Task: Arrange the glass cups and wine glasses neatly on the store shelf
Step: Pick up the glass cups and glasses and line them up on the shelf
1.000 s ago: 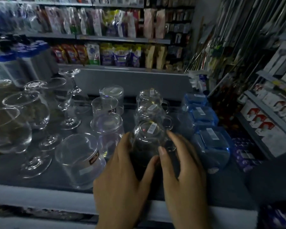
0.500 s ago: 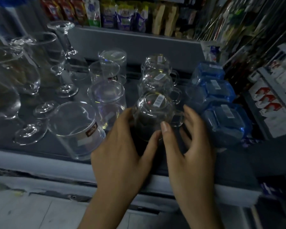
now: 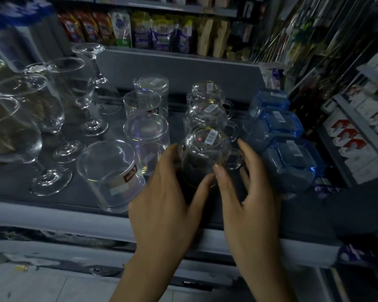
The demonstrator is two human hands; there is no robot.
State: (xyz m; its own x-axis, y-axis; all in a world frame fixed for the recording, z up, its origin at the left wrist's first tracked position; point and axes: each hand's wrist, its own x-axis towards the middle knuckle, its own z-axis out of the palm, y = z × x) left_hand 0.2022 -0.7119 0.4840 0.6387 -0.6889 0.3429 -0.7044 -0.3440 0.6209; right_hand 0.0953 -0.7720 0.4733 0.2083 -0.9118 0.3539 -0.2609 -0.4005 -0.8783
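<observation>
Two hands clasp the nearest handled glass cup on the grey store shelf.

Head view: the left hand curls its thumb and fingers round the cup's left side. The right hand wraps the right side, its thumb on the front wall and its fingers by the handle. The cup stands upside down with a barcode sticker on its base, at the front of a row with two more handled cups behind it. A row of blue square glasses stands just to its right and a row of clear tumblers to its left. Stemmed wine glasses crowd the shelf's left end.
</observation>
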